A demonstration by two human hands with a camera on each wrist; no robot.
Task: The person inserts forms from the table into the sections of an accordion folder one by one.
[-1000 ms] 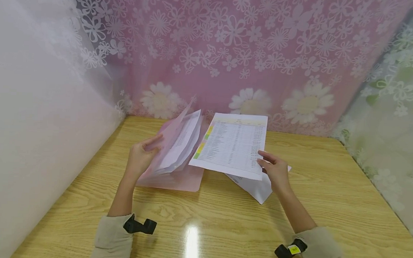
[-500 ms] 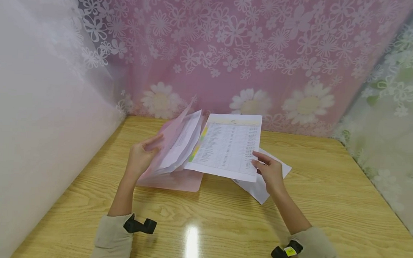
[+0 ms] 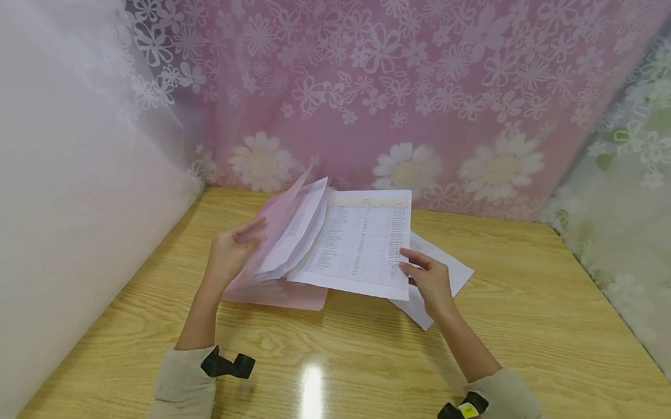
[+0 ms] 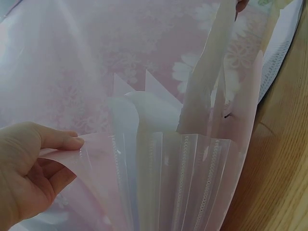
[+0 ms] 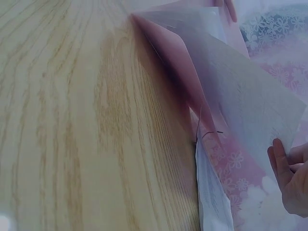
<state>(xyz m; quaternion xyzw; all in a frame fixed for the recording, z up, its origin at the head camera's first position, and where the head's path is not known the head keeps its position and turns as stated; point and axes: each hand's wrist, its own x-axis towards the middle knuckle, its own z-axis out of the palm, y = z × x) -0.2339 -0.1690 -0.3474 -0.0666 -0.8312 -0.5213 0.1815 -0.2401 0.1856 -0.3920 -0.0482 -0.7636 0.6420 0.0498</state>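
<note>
My left hand (image 3: pixel 229 260) pinches the raised cover of a pink folder (image 3: pixel 304 298), holding it tilted up. Clear sleeves with papers fan out inside the folder; their pleated edges show in the left wrist view. My right hand (image 3: pixel 429 285) pinches the right edge of a printed sheet (image 3: pixel 362 241) bearing a table of rows. That sheet is raised above the tabletop, and its left edge reaches in among the folder's sleeves. How deep it sits in a sleeve is hidden. In the right wrist view the right hand (image 5: pixel 292 178) grips the sheet's edge.
A second paper (image 3: pixel 450 269) lies on the wooden table (image 3: pixel 275 355), partly beneath the raised sheet and right hand. A pink flowered curtain (image 3: pixel 373 81) hangs behind the table, a pale sheet (image 3: pixel 65 163) stands at left, and a green flowered one (image 3: pixel 647 183) at right.
My right hand has carried the printed sheet leftward, so its coloured left edge has slipped behind the folder's sleeves. More of the paper below shows. The left hand has stayed in place.
</note>
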